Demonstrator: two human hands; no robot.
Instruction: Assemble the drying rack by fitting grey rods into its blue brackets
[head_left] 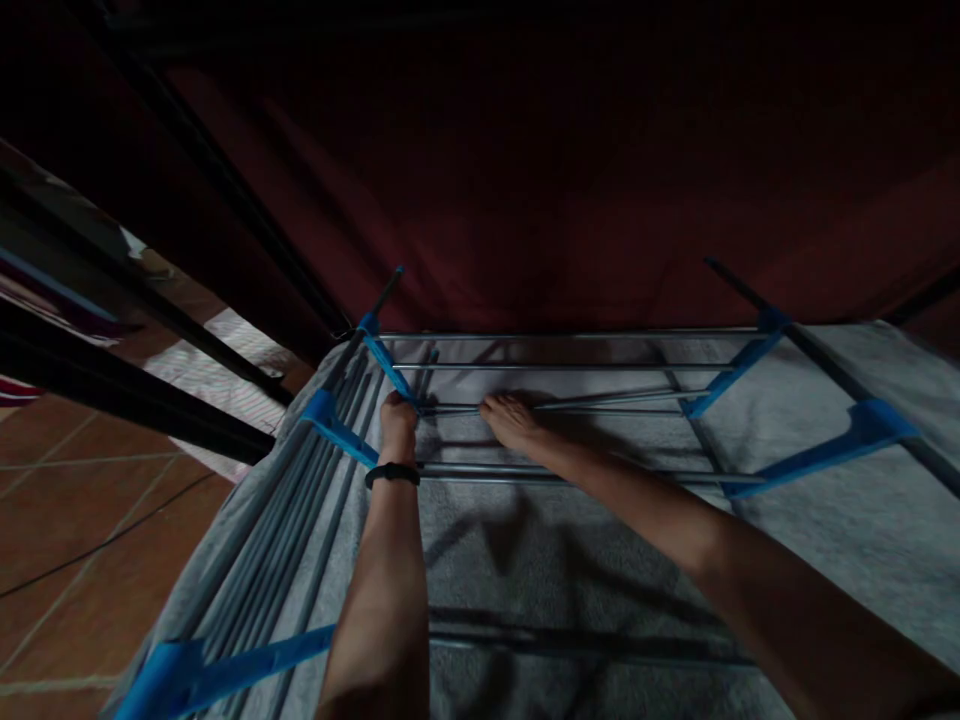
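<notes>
A rack of grey metal rods and blue plastic brackets, which looks like a clothes drying rack, lies in front of me. My left hand (pixel 397 415) is closed at the lower end of the far left blue bracket (pixel 391 368), where a rod meets it. My right hand (pixel 510 420) has its fingers wrapped round a thin metal rod (pixel 457 408) a little to the right. That rod runs on behind my fingers toward the far right bracket (pixel 709 395). A black band is on my left wrist. My fingers hide parts of the joint.
Several loose grey rods (pixel 289 520) lie along the left side on a grey blanket (pixel 847 600). A near left blue bracket (pixel 225 675) and a right bracket (pixel 832 450) join the frame. A dark red curtain (pixel 562 180) hangs behind; black bars (pixel 135 375) cross the left, above a tiled floor (pixel 90 530).
</notes>
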